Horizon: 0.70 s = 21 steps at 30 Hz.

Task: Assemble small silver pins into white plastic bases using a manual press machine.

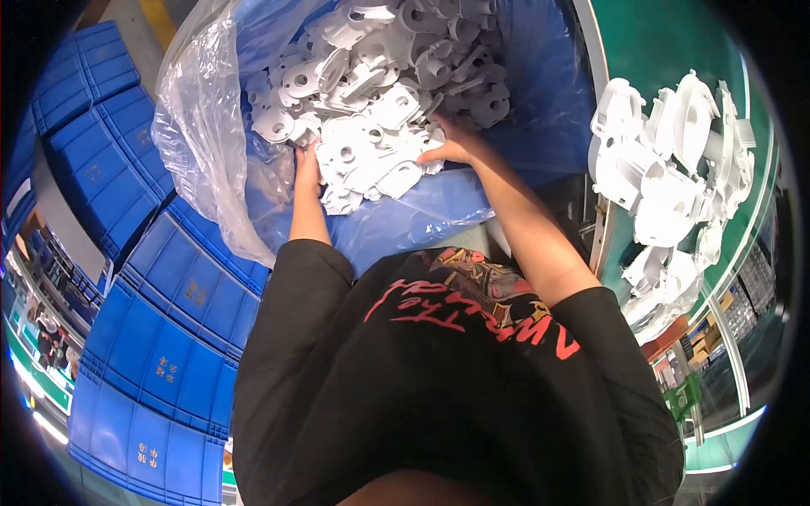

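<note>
- Now my left hand point(307, 164) and right hand point(449, 148) each grasp the white parts point(363, 156) heaped between them.
- Around both hands: plastic-lined blue bin point(540, 93).

Even, bright overhead light is cast across the scene. Glare is seen on the clear plastic liner point(198, 126). Edges are bent and darkened by strong fisheye distortion. The white parts point(380, 93) are slightly overexposed; mild blur is noted at the rim.

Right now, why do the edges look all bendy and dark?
In the head view the fisheye lens bends the blue crates near the rim and blackens the corners; light glares off the clear plastic bag; both hands and the white parts look sharp.
</note>
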Motion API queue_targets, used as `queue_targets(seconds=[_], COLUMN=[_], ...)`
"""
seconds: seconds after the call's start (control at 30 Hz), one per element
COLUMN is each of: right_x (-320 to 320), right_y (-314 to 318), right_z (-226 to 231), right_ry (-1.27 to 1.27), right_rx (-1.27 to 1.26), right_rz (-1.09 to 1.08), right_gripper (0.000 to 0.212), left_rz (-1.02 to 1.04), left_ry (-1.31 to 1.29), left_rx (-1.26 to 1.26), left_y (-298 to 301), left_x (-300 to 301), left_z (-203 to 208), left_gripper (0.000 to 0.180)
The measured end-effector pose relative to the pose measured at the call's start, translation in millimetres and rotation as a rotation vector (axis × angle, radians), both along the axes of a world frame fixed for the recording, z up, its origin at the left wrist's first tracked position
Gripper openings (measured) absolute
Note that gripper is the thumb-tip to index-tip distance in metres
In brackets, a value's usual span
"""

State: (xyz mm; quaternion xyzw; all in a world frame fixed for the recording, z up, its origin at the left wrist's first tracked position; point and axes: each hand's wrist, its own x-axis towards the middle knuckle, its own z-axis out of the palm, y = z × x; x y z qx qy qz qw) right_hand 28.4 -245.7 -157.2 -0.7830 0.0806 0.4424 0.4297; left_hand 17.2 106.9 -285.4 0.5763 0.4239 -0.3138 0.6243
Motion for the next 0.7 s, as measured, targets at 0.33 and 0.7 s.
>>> queue_targets(seconds=[0.33,0.7], right_x=[-15.3,-7.5], right_y=[-14.0,1.2], right_z=[-40.7,-20.2], right_ry=[-0.424,-0.179], right_rx=[-0.064,-0.086], right_rz=[-0.055,-0.029], right_gripper=[0.105,0.112], left_rz=[-0.244,0.166], left_ry=[-0.216,-0.243], left_rx=[-0.001,-0.106], left_y=[-34.5,21.5], left_x=[3.7,-28.5], left_z=[75.2,-50.3], left_gripper=[0.053,0.041])
